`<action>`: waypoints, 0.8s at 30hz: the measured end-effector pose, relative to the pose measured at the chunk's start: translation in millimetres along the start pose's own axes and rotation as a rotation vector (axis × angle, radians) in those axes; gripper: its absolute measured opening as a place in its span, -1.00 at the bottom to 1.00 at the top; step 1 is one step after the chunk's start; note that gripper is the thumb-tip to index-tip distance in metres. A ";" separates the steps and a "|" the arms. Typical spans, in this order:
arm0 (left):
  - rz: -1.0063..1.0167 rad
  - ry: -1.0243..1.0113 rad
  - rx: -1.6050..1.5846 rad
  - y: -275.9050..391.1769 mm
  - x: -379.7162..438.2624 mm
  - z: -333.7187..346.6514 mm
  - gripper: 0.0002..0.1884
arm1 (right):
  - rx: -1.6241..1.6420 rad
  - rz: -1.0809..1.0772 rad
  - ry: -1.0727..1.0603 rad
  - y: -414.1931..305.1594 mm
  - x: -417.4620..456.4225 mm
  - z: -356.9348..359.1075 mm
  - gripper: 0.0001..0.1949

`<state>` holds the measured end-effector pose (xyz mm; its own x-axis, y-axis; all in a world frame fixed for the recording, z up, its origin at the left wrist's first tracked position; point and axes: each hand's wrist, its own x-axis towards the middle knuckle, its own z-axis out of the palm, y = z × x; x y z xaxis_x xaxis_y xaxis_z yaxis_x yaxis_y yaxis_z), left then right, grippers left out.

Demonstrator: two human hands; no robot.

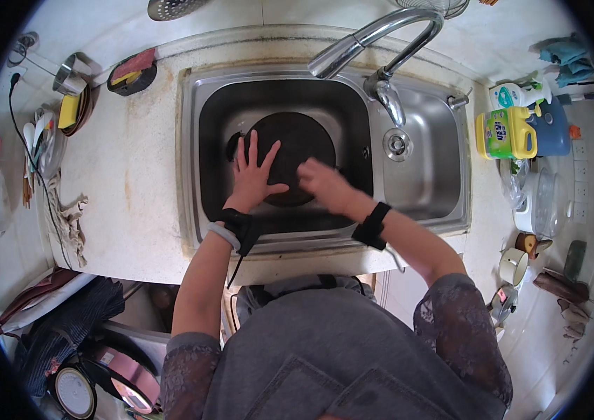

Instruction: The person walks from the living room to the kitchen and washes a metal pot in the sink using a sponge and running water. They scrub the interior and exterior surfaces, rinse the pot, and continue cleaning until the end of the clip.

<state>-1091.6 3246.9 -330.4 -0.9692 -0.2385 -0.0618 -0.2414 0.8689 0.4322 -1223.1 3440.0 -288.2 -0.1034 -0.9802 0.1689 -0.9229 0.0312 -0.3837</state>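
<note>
A round black piece of cookware [305,134] lies in the large sink basin [213,199]. It has a loop handle at its left side; whether it is a pan or a lid, and which face is up, I cannot tell. My left hand [255,176] is spread over its left part, fingers apart and palm down, holding nothing. Over the lower right part is my right hand [328,186], with curled fingers and blurred by motion. Whatever may be inside those fingers is hidden. Both wrists wear black straps.
A chrome faucet [376,34] arches over the sink's back. The smaller basin [425,168] is at the right. Yellow detergent jug [504,134] and spray bottle [512,95] stand beyond it. A black dish with sponges [131,79] and a crumpled cloth [66,226] lie on the left counter.
</note>
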 end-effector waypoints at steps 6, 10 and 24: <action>0.033 0.026 0.007 1.1 1.2 1.5 0.15 | -0.019 0.056 0.054 19.9 -1.8 3.5 -0.93; 0.049 0.055 -0.016 -2.4 -1.6 2.4 0.15 | 0.062 0.069 -0.027 8.1 -2.1 -0.2 -0.92; 0.029 0.028 -0.005 3.4 -0.5 -2.0 0.14 | 0.018 0.230 0.031 38.8 -9.5 -4.7 -0.95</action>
<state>-1091.9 3249.1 -327.1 -0.9739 -0.2257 -0.0237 -0.2131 0.8736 0.4375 -1259.7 3451.5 -300.4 -0.3218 -0.9411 0.1033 -0.8669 0.2491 -0.4317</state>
